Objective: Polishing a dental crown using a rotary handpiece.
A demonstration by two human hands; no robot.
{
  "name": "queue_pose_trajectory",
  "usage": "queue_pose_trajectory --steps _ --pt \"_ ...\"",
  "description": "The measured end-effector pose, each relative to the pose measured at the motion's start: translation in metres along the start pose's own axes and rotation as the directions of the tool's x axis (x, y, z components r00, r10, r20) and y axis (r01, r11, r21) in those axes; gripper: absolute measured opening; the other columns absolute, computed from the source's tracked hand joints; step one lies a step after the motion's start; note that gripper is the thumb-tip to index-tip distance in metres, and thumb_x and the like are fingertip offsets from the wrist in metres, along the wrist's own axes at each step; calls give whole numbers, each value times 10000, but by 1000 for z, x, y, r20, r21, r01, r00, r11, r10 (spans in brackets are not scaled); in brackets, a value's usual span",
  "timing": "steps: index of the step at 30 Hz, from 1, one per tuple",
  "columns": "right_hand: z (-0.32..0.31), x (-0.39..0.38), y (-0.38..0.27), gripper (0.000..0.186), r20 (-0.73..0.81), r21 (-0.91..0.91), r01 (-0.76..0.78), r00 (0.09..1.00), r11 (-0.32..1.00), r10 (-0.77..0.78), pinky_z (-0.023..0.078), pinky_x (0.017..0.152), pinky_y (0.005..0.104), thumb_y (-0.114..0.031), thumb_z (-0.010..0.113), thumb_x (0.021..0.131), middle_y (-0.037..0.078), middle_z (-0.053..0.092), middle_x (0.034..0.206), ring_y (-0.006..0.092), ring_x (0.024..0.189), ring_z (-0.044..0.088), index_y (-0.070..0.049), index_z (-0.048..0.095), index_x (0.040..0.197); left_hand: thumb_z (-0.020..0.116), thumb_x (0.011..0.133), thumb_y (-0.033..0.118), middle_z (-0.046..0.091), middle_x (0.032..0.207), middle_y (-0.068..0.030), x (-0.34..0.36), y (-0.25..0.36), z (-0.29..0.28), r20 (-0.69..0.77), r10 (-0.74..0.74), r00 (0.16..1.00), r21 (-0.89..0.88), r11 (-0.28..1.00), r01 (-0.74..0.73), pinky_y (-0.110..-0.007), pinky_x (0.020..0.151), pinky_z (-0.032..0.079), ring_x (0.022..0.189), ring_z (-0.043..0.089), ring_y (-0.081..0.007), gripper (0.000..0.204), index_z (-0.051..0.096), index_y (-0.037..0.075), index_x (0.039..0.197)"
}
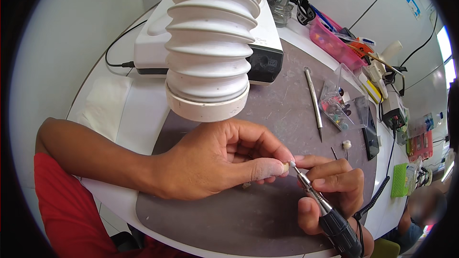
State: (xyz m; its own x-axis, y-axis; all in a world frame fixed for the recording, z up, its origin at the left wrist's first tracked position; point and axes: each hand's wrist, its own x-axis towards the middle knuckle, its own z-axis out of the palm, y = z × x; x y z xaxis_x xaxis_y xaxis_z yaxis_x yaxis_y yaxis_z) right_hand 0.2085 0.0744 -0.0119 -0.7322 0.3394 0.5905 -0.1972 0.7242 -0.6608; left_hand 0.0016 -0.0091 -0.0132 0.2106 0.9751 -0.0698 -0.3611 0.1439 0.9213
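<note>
My left hand (210, 162) pinches a small cream-coloured piece (286, 167) between thumb and fingertips; its exact kind is mostly hidden by them. Pale dust coats the thumb. In my right hand (340, 177) is a rotary handpiece (334, 223), dark-bodied with a silver front, slanting up and left. Its pale grinding tip (292, 164) meets the small piece, or lies right against it. Fingers of both hands come together near that spot. Just beyond my left hand hangs the mouth of a white ribbed hose (209, 102).
A white machine (152, 43) stands behind the hose. On the grey-brown mat (201, 229) lie a metal pointed tool (313, 98), a clear box (351, 114) of small bits and a phone (370, 134). A pink basket (334, 45) holds tools. Another person (425, 210) sits at far right.
</note>
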Motion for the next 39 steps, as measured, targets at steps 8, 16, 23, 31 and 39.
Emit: queue_pose_trajectory --steps 8,16,23,31,39 --pt "-2 2 -2 368 37 -40 8 999 999 -6 519 779 389 -199 682 801 143 531 797 311 834 629 -22 405 966 620 879 51 656 977 -121 -1 0 0 -5 -6 1000 -3 1000 6 -246 797 523 877 624 -116 189 606 -36 1045" --pt "1 2 2 344 -6 -22 34 999 999 -34 519 779 390 -191 680 795 145 540 785 299 800 624 -16 424 944 614 880 42 653 986 -120 0 1 0 -6 0 1000 31 1000 0 -246 809 520 900 623 -118 186 606 -38 1047" --pt "0 3 1 328 -21 12 37 999 999 -37 542 755 403 -98 713 739 158 573 779 317 802 638 5 471 936 622 873 36 649 1004 -109 -1 0 1 -19 17 1000 41 999 -16 -245 836 509 933 618 -115 191 608 -34 1050" --pt "0 3 3 334 5 -45 71 998 996 -70 524 778 412 -182 673 791 144 545 756 255 729 600 -8 433 944 625 869 33 647 1011 -102 -1 1 1 -12 17 1000 56 998 -17 -246 842 506 949 614 -112 187 612 -30 1045" --pt "1 6 3 311 -83 28 106 991 994 -103 569 735 456 -2 720 689 158 577 748 256 682 636 45 503 906 616 877 38 645 1021 -104 1 0 2 -4 17 1000 73 997 -17 -247 852 503 958 611 -113 205 606 -34 1068"
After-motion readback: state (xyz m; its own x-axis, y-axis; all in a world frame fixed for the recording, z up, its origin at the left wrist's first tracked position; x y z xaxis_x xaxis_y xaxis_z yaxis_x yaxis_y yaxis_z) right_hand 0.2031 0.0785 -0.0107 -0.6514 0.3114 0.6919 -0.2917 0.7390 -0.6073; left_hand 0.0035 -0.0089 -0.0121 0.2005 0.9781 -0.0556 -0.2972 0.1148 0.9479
